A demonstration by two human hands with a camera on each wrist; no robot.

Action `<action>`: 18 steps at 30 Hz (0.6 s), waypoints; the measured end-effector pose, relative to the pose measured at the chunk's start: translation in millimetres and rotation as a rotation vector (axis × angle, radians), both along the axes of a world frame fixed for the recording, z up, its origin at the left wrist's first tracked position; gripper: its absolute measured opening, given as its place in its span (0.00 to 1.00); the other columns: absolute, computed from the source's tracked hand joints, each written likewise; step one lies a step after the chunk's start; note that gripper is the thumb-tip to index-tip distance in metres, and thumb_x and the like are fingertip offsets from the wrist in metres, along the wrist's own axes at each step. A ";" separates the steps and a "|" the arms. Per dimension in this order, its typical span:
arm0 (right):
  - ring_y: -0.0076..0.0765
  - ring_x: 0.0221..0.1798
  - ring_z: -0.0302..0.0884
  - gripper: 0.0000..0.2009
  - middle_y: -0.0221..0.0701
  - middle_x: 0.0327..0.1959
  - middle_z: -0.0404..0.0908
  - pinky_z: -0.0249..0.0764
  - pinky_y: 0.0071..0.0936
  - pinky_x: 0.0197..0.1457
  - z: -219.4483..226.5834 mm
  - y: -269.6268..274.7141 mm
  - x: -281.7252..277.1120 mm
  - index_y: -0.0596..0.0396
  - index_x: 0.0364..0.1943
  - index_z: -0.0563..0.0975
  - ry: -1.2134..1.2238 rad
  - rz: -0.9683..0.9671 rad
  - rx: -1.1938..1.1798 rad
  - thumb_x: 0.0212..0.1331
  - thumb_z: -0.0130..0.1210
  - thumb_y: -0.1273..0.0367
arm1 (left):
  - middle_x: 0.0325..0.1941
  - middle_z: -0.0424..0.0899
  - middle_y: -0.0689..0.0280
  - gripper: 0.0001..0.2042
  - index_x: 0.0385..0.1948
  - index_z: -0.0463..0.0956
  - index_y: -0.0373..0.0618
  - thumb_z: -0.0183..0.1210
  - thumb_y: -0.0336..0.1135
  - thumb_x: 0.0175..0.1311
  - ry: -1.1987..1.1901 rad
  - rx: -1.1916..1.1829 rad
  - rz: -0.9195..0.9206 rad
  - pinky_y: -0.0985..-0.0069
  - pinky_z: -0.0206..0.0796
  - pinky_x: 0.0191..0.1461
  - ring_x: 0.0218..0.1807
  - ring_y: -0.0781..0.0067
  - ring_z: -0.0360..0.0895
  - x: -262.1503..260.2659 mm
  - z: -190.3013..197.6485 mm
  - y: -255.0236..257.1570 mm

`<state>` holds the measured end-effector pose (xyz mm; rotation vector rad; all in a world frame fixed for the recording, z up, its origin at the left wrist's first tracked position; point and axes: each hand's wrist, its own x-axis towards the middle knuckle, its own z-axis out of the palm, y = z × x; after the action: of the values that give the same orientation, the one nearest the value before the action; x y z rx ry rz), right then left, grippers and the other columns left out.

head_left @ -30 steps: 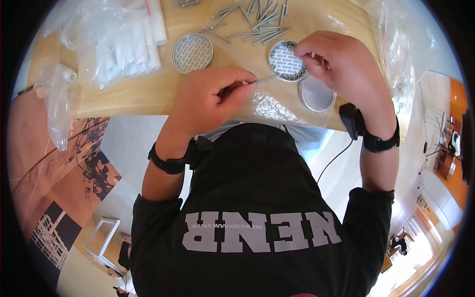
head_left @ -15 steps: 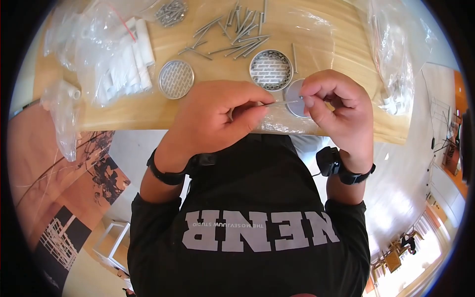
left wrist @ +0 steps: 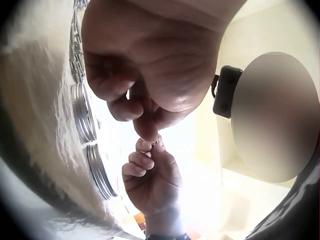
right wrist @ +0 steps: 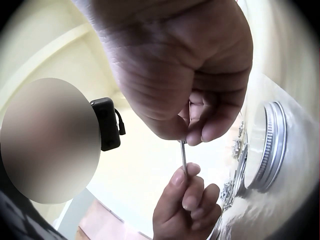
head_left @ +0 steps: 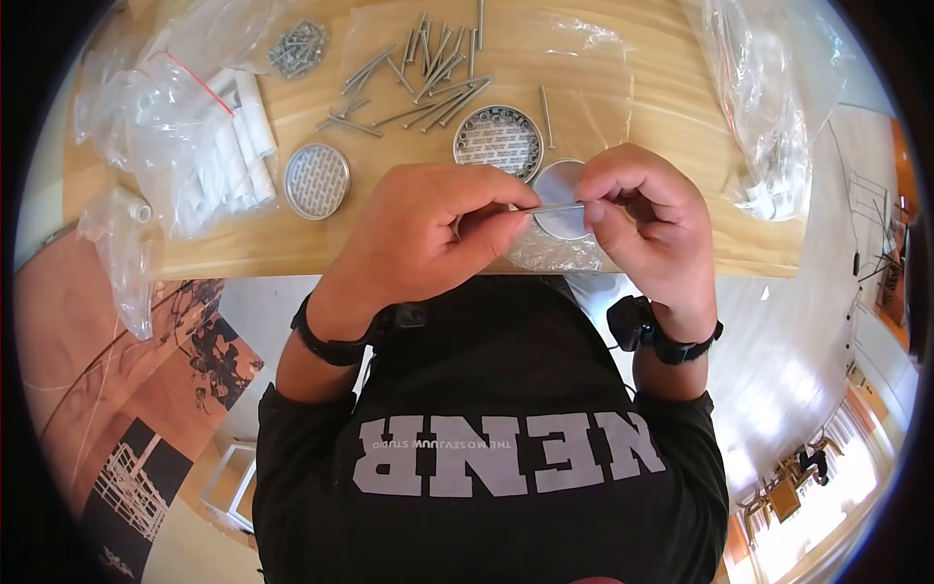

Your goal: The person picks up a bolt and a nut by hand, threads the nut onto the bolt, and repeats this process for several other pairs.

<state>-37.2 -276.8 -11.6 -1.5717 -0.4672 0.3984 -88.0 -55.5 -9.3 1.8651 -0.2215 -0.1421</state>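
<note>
My left hand pinches a long metal bolt between thumb and forefinger, and the bolt points across to the right. At its far end my right hand pinches a small nut with thumb and fingertips, mostly covered by them. The right wrist view shows the bolt's shank running between both hands. Below and beyond the hands lie a round tin with several nuts along its rim and a plain silver lid.
Several loose bolts lie beyond the tin, and a single bolt lies right of it. Another lined lid rests at left, near bagged white tubes. A small heap of metal fasteners sits farther back. Plastic bags cover the right side.
My right hand has left the tin and come down to the bolt's end, bringing the nut. Both hands now meet at the bolt. The head view has shifted, so more of the table shows.
</note>
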 end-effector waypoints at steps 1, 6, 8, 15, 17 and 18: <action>0.19 0.35 0.76 0.08 0.27 0.35 0.81 0.72 0.18 0.37 0.0 0.0 0.5 0.58 0.37 0.80 0.001 0.002 0.000 0.54 0.57 0.83 | 0.24 0.81 0.64 0.06 0.36 0.82 0.45 0.63 0.29 0.56 0.001 0.000 0.002 0.75 0.66 0.27 0.23 0.67 0.77 0.0 -0.7 0.1; 0.19 0.35 0.75 0.08 0.27 0.35 0.80 0.72 0.17 0.36 -3.2 -2.0 2.7 0.59 0.38 0.80 0.030 0.016 -0.013 0.55 0.57 0.82 | 0.24 0.81 0.64 0.06 0.36 0.82 0.45 0.63 0.29 0.57 0.012 -0.011 0.025 0.76 0.67 0.28 0.23 0.68 0.77 -1.8 -4.1 2.5; 0.18 0.35 0.75 0.08 0.27 0.36 0.80 0.71 0.17 0.37 -3.3 -2.3 2.0 0.59 0.38 0.79 0.059 0.026 0.018 0.56 0.56 0.82 | 0.24 0.81 0.64 0.06 0.36 0.82 0.45 0.63 0.29 0.57 0.013 -0.008 0.020 0.76 0.67 0.28 0.23 0.68 0.77 -1.4 -5.1 3.0; 0.17 0.36 0.74 0.07 0.26 0.37 0.79 0.71 0.16 0.37 -4.9 -2.4 -0.4 0.60 0.40 0.78 0.132 0.050 0.084 0.59 0.55 0.82 | 0.24 0.81 0.65 0.06 0.39 0.80 0.36 0.58 0.25 0.63 -0.035 0.019 -0.072 0.83 0.68 0.27 0.24 0.79 0.79 0.8 -3.5 6.5; 0.16 0.36 0.74 0.08 0.26 0.37 0.79 0.71 0.16 0.37 -6.0 -0.9 -1.8 0.60 0.41 0.78 0.152 0.049 0.101 0.59 0.55 0.82 | 0.24 0.81 0.65 0.06 0.39 0.80 0.36 0.58 0.25 0.63 -0.037 0.033 -0.082 0.83 0.68 0.27 0.24 0.79 0.79 1.4 -3.2 8.3; 0.16 0.36 0.74 0.08 0.26 0.37 0.79 0.71 0.15 0.37 -6.7 -0.5 -2.3 0.60 0.41 0.77 0.169 0.050 0.121 0.60 0.55 0.82 | 0.24 0.81 0.65 0.06 0.39 0.80 0.36 0.58 0.25 0.63 -0.041 0.049 -0.090 0.83 0.68 0.27 0.24 0.79 0.79 1.6 -3.4 8.6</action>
<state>-39.5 -277.4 -18.3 -1.3987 -0.3931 0.5281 -86.4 -46.9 -12.7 1.9086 -0.3338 -0.1724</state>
